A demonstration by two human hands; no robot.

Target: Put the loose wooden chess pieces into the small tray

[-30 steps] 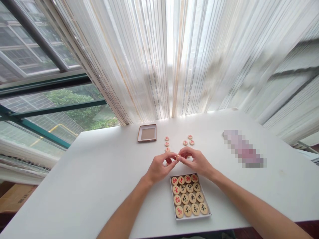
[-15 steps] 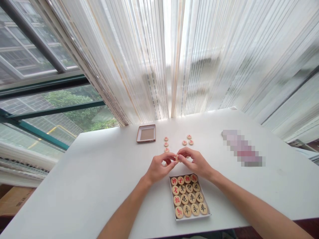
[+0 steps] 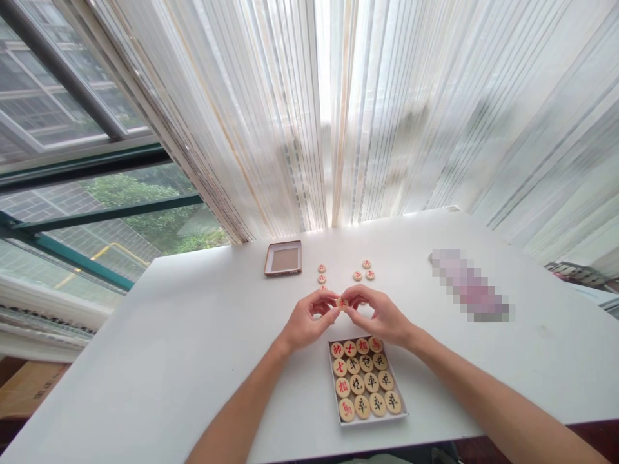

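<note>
Between the fingertips of both hands is a round wooden Chinese chess piece (image 3: pixel 342 303) with a red character facing up. My left hand (image 3: pixel 312 320) pinches it from the left, and my right hand (image 3: pixel 382 314) touches its other side with curled fingers. Just below the hands lies an open box (image 3: pixel 334 422) filled with rows of pieces, some marked in red, such as the corner piece (image 3: pixel 347 410), others in black. Beyond my left hand stands a short column of red-marked pieces (image 3: pixel 322 278), partly covered by the fingers. Past my right hand sit three more red-marked pieces (image 3: pixel 370 274).
An open box lid (image 3: pixel 283 259) rests near the far edge of the white table (image 3: pixel 193 335). On the right lies a long blurred-out pinkish object (image 3: pixel 471 287). Striped curtains (image 3: pixel 333 129) hang behind the table, with a window (image 3: pixel 120 206) at left.
The held piece has turned so its red character shows more fully. My right thumb has shifted away from its face. The box and the other pieces stay put.
</note>
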